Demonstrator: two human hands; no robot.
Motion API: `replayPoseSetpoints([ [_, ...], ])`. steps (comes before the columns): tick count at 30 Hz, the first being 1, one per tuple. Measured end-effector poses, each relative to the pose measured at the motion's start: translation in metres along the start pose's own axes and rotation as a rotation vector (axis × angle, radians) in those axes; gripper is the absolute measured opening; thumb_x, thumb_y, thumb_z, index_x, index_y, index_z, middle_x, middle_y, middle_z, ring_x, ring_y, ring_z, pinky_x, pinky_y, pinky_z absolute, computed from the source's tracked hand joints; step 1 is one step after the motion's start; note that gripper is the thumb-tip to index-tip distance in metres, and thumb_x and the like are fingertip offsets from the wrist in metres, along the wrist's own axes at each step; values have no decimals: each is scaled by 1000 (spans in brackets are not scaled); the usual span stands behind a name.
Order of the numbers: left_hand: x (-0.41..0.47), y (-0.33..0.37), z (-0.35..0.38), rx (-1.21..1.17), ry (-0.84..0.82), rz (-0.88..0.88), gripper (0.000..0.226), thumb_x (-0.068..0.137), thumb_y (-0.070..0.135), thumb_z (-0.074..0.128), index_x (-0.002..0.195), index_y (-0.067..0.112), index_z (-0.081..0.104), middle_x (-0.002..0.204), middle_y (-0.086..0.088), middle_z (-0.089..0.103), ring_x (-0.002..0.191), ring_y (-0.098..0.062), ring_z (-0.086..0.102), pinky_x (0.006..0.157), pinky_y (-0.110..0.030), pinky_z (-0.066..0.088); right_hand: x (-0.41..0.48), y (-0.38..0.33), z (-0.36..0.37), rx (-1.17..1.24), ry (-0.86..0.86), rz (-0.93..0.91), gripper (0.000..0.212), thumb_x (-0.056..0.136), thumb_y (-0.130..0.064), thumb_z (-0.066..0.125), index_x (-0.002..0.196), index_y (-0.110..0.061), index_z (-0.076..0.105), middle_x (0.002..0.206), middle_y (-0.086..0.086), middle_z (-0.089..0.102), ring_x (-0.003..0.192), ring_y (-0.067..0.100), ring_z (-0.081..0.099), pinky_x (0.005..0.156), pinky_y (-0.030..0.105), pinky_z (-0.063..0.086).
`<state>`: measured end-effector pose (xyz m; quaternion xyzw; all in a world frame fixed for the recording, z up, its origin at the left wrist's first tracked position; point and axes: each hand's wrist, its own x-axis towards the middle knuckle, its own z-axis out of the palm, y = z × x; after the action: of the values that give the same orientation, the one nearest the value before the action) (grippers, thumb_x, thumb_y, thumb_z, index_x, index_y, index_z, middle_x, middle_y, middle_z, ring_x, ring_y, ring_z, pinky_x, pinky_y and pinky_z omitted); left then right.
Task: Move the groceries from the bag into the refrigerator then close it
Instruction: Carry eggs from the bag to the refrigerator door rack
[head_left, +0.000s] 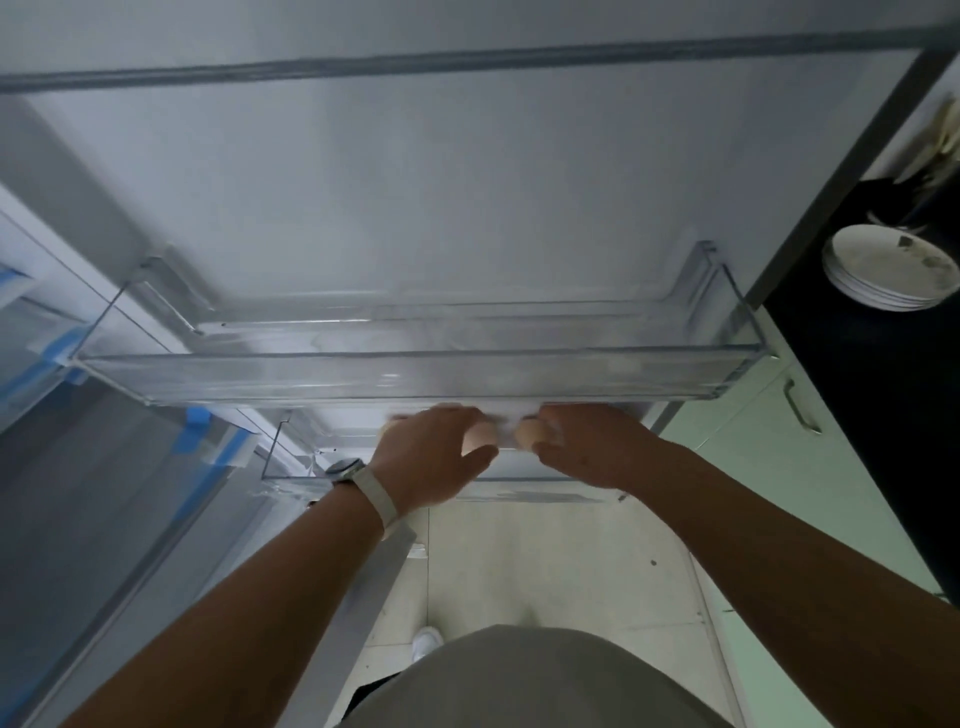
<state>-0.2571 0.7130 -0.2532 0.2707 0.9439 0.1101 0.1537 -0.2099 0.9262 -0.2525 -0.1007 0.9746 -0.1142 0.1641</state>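
The refrigerator door (467, 208) stands open in front of me, its white inner side facing me. A clear upper door bin (415, 374) spans it and holds nothing that I can see. Just below it, over a lower clear door bin (291, 467), my left hand (431, 457), with a watch on the wrist, grips a brown egg (480, 436). My right hand (587, 447) grips a second brown egg (530, 434) beside it. The two eggs almost touch. The grocery bag is out of view.
The refrigerator body with blue tape strips (197, 431) lies to my left. On the right, a dark counter (857, 389) carries a stack of white plates (883, 270) above pale green cabinets (779, 441). Tiled floor and my shoe (427, 642) show below.
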Motion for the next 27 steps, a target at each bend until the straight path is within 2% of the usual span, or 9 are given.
replayPoseSetpoints([
  [5, -23, 7, 8, -31, 156, 43, 44, 93, 46, 59, 131, 26, 59, 123, 4, 63, 108, -20, 60, 89, -35, 49, -17, -7, 3, 89, 132, 92, 38, 95, -47, 47, 128, -29, 53, 117, -5, 58, 110, 18, 56, 86, 33, 44],
  [9, -32, 1, 20, -32, 296, 93, 37, 86, 38, 66, 118, 20, 66, 120, 2, 67, 108, -23, 61, 92, -40, 48, -27, -14, 8, 43, 233, 77, 37, 93, -48, 46, 125, -31, 57, 112, -7, 59, 102, 17, 56, 85, 38, 47],
  [12, -38, 0, 21, 2, 372, 137, 34, 86, 40, 60, 113, 21, 67, 120, 2, 67, 113, -23, 61, 94, -41, 48, -36, -21, 10, -24, 295, 70, 41, 91, -50, 39, 117, -27, 60, 107, -7, 60, 95, 17, 56, 79, 38, 48],
  [15, -40, -5, 19, 33, 363, 221, 40, 87, 45, 54, 119, 22, 65, 125, 1, 66, 118, -24, 60, 99, -42, 47, -47, -32, 13, -68, 364, 100, 45, 90, -49, 39, 116, -21, 62, 110, -2, 63, 95, 21, 59, 79, 37, 48],
  [19, -40, -16, 18, 26, 272, 298, 49, 93, 51, 48, 134, 26, 55, 141, 3, 56, 134, -23, 48, 112, -45, 36, -64, -52, 21, -99, 435, 199, 43, 91, -47, 43, 116, -19, 65, 118, 2, 65, 104, 23, 62, 84, 38, 50],
  [21, -40, -19, 15, 12, 262, 352, 52, 92, 53, 43, 134, 25, 56, 141, 3, 56, 133, -23, 48, 110, -44, 38, -71, -61, 25, -91, 449, 248, 44, 92, -47, 44, 116, -18, 65, 118, 5, 65, 105, 26, 63, 85, 39, 50],
  [27, -39, -20, 21, -58, 238, 578, 52, 92, 51, 45, 130, 20, 62, 134, -5, 63, 126, -28, 55, 104, -45, 42, -100, -94, 42, -48, 435, 509, 50, 91, -50, 44, 121, -17, 64, 123, 7, 64, 112, 28, 61, 91, 42, 47],
])
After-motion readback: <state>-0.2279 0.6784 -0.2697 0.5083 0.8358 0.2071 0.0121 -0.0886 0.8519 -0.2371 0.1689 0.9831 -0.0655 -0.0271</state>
